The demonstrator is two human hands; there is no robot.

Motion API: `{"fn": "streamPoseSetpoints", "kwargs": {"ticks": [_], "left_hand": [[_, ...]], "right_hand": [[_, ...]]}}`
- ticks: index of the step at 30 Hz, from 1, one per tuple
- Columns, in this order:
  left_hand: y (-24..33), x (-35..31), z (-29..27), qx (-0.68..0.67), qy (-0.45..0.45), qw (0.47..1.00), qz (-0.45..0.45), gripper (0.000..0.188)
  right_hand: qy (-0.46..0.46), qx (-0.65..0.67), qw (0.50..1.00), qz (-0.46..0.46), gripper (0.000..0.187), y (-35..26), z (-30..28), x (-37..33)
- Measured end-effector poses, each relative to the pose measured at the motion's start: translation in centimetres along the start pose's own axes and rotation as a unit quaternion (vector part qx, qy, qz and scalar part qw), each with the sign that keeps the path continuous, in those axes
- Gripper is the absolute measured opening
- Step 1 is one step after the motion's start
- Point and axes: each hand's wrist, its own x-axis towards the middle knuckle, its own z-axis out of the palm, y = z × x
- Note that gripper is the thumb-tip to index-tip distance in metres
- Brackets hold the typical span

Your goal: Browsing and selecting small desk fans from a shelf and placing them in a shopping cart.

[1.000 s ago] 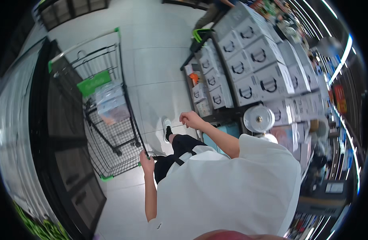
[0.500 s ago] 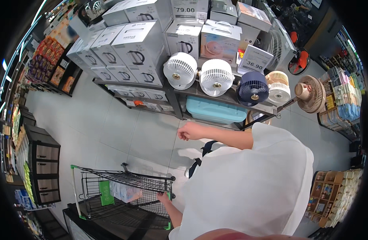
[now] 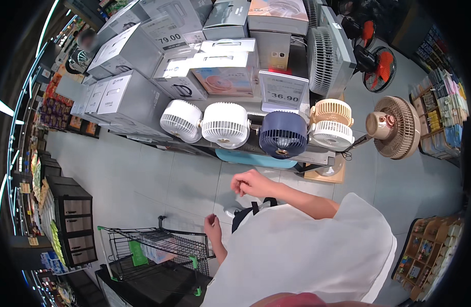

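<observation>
Grey floor tiles (image 3: 159,179) fill the middle of the frame, running between a display shelf (image 3: 276,151) stacked with grey and white cardboard boxes (image 3: 143,77) at the top and dark shelving at the left edge. Along the shelf's front sit four small round desk fans: two white ones (image 3: 181,120) (image 3: 226,124), a dark blue one (image 3: 283,134) and a cream one (image 3: 331,126). A beige pedestal fan (image 3: 396,127) stands at the right.

Just below centre, the right hand (image 3: 252,183) is raised in front of the shelf, nearest the dark blue fan but apart from it, its fingers loosely curled and holding nothing. The left hand (image 3: 212,225) hangs lower, left of the white shirt (image 3: 302,256), fingers curled inward and empty, just above the handle of a black wire shopping trolley (image 3: 153,248) at lower left without touching it. A pale packet lies inside the trolley basket.
</observation>
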Motion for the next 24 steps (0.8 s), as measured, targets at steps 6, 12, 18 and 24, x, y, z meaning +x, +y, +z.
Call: {"fn": "streamPoseSetpoints", "kwargs": {"ticks": [6,12,18,24], "left_hand": [[18.5,6.7,1.4,0.086,-0.058,0.97,0.22,0.013],[29.3,11.4,3.1,0.049,-0.087,0.957,0.274,0.014],[27.8,14.3,7.9,-0.1,-0.161,0.956,0.223,0.018],[25.3,19.4,5.8,-0.183,-0.17,0.95,0.188,0.019]], "right_hand": [[0.072,0.058,0.995,-0.042,0.026,-3.6,-4.7,-2.5],[0.164,0.049,0.984,-0.051,0.028,-3.1,-7.0,-3.5],[0.23,0.024,0.973,0.008,0.023,-3.0,-7.1,-1.9],[0.213,-0.068,0.974,0.041,0.017,-3.1,-6.1,4.2]]}}
